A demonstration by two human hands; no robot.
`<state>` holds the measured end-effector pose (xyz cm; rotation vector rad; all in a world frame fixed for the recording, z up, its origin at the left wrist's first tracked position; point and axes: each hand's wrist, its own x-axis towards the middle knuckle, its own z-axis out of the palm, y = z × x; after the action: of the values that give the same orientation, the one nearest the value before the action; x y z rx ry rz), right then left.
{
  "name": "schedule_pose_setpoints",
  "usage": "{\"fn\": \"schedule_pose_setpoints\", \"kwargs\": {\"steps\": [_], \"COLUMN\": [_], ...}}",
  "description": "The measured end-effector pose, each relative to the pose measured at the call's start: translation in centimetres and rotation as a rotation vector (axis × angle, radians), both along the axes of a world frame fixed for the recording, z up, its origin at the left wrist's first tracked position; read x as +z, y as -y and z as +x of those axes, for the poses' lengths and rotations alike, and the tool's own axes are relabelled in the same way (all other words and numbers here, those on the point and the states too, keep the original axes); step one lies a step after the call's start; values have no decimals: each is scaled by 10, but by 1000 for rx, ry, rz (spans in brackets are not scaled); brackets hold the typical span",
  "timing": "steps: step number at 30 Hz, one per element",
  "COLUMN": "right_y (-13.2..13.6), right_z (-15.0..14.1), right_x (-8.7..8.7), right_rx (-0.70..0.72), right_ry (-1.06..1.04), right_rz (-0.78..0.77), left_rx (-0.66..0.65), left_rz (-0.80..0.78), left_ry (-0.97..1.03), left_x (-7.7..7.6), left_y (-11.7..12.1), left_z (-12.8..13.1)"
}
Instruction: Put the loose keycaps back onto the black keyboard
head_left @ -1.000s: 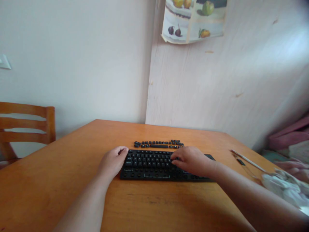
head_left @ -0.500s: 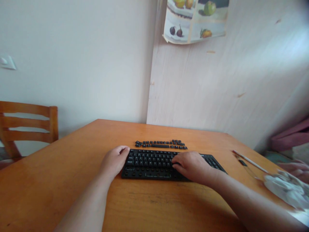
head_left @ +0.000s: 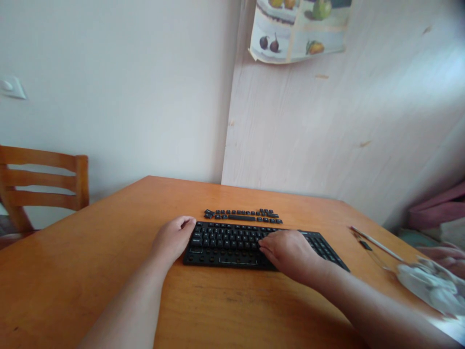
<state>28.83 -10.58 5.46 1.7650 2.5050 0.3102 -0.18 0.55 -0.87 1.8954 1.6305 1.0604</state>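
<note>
A black computer keyboard (head_left: 225, 242) lies on the wooden table; its near rows are without caps and show bare sockets, while the rows behind them carry keycaps. My left hand (head_left: 173, 241) is closed at the keyboard's left end, thumb on its upper left corner. Over the keys right of the middle rests my right hand (head_left: 289, 251), its fingers pressed together and pointing left. Whatever is under those fingertips is hidden. Just behind the keyboard, several loose keycaps (head_left: 238, 212) stand in two rows, with the long spacebar cap (head_left: 241, 218) in the nearer one.
On the right of the table (head_left: 90, 271) lie a thin pale stick (head_left: 378, 243), a small dark tool with a wire (head_left: 366, 245) and a crumpled whitish cloth (head_left: 430, 286). Another person's hand (head_left: 445, 257) is at the right edge. A wooden chair (head_left: 43, 177) stands left.
My right hand has shifted slightly and its fingers lie flatter and closer together on the keys. The left hand keeps its place on the keyboard. The whole view has tilted a little.
</note>
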Motion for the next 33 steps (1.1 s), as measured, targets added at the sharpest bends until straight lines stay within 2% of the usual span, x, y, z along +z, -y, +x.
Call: {"fn": "schedule_pose_setpoints", "kwargs": {"steps": [11,24,33], "right_y": [3,21,21], "right_z": [-4,-20,-23], "right_x": [-8,-17,-18], "right_rx": [-23,-65,-92], "right_ry": [47,272,272], "right_rz": [21,0,-41], "left_rx": [3,-4,-8], "left_rz": [3,-19,-8], "left_ry": [7,22,7], "left_x": [-2,3,2], "left_y": [0,2,1], "left_z": [0,1,1]}}
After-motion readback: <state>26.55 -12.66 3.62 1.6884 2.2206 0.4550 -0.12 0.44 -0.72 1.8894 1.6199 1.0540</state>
